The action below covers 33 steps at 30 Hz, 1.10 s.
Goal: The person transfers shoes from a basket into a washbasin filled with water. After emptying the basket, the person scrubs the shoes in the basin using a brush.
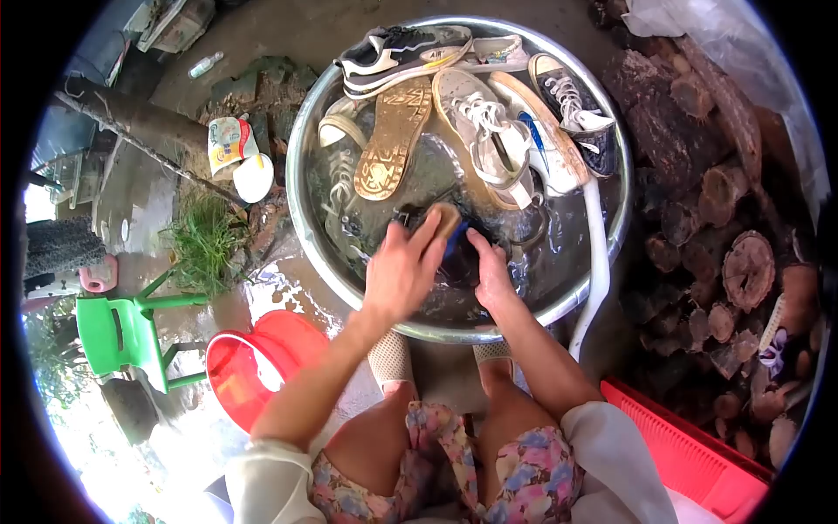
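Observation:
Over the water in a wide metal basin (299,201), my left hand (403,266) is closed on a brown scrubbing brush (449,218), its bristles hidden. The brush presses against a dark shoe (456,262) with some blue on it. My right hand (491,269) grips that shoe at its right side, thumb up on it. Beyond my hands lie several wet shoes: a black-and-white sneaker (397,59), an upturned tan sole (397,140), a beige lace-up shoe (480,122) and a dark canvas shoe (572,109). A blue-and-white brush (534,140) rests among them.
A white hose (595,271) hangs over the basin's right rim. Stacked logs (724,244) line the right side, above a red plastic basket (681,450). On the left are a green chair (122,341), a red basin (240,375) and a white cup (254,178).

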### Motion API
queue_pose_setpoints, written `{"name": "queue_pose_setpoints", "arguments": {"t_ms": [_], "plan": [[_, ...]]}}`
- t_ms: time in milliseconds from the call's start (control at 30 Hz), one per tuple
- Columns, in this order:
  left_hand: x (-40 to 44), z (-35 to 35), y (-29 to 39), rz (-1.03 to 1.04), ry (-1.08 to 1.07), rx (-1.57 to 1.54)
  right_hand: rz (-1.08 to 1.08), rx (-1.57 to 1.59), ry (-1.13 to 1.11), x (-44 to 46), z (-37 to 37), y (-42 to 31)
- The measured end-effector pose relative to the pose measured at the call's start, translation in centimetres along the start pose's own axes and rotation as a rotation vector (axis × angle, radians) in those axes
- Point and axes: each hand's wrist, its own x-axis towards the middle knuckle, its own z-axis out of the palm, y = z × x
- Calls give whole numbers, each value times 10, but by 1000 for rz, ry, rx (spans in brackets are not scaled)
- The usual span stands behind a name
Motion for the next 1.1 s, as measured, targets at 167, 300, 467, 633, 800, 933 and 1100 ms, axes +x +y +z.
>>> {"name": "queue_pose_setpoints", "arguments": {"t_ms": [167, 300, 467, 633, 800, 933, 1100], "plan": [[69, 37, -32, 11, -210, 199, 192, 44, -2, 3, -9, -7], [74, 63, -45, 104, 65, 258, 266, 201, -70, 19, -35, 2], [36, 46, -36, 240, 6, -151, 233, 350, -126, 6, -12, -10], [2, 44, 21, 337, 98, 189, 43, 551, -639, 15, -29, 12], [82, 62, -12, 59, -34, 36, -19, 536, -422, -6, -18, -25], [59, 76, -2, -185, -76, -247, -131, 478, -383, -4, -30, -34], [23, 68, 26, -62, -110, -154, -93, 519, -269, 4, -28, -33]]}}
